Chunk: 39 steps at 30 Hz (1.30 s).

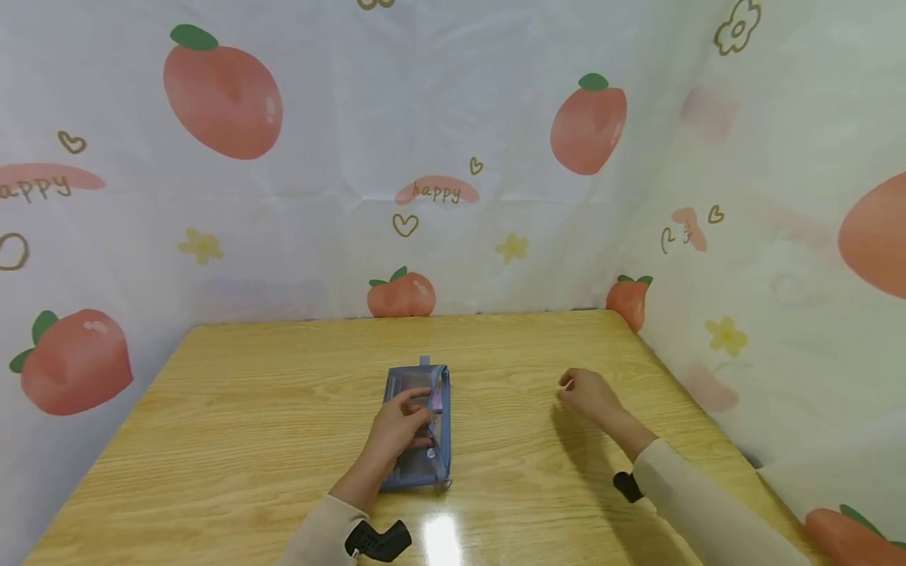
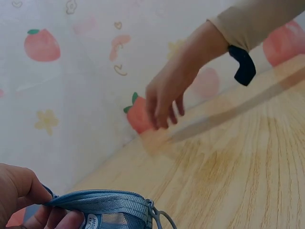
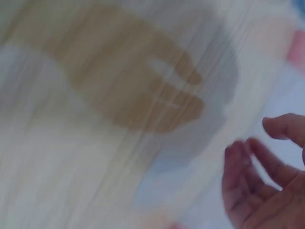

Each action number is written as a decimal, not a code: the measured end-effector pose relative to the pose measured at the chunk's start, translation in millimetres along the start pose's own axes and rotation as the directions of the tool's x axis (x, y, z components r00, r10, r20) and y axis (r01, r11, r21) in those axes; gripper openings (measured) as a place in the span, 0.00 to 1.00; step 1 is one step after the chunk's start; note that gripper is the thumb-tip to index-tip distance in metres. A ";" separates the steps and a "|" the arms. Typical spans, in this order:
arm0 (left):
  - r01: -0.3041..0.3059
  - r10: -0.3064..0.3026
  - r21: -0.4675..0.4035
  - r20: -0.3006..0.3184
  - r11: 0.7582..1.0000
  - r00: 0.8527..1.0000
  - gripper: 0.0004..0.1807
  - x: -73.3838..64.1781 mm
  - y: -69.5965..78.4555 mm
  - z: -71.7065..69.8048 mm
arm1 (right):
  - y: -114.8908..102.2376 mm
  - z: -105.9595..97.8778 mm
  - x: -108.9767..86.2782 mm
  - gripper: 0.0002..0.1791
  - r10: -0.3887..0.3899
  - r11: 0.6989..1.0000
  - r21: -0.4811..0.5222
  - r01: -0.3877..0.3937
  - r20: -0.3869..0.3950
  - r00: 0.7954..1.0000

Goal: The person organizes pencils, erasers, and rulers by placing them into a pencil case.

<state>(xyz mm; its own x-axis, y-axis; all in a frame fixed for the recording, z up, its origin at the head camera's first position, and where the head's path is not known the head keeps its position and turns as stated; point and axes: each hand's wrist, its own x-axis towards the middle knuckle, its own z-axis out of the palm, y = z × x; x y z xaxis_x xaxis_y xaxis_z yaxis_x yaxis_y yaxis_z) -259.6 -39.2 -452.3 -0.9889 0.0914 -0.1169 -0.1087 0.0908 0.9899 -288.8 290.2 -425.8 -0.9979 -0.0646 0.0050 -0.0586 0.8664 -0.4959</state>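
A blue mesh zip pouch lies on the wooden table, its zip side open along the right. Through the mesh some pinkish and purple contents show, too unclear to name. My left hand reaches over the pouch and pinches the fabric edge beside the zip. In the left wrist view, thumb and fingers grip the raised edge of the pouch, and a ring hangs at its end. Off to the right, my right hand hovers above the table with loosely bent fingers. Nothing shows between the fingers of the right hand.
The wooden table extends around the pouch on all sides. A white sheet with peach prints hangs behind it, and another sheet face borders the right edge. Dark devices sit at both wrists.
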 end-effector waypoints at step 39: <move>-0.002 0.002 -0.003 -0.011 1.000 1.000 0.26 1.2 3.2 -1.1 | 60.0 -27.0 2.4 0.18 0.258 0.966 -0.021 -0.257 0.091 0.962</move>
<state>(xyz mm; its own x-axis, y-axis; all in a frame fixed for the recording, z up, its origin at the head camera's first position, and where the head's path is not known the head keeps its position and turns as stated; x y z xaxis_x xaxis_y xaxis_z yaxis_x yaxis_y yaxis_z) -261.2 -39.8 -449.2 -0.9902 0.0806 -0.1144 -0.1073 0.0871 0.9904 -295.4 355.4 -432.2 -0.9724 0.1167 -0.2021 0.1997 0.8640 -0.4622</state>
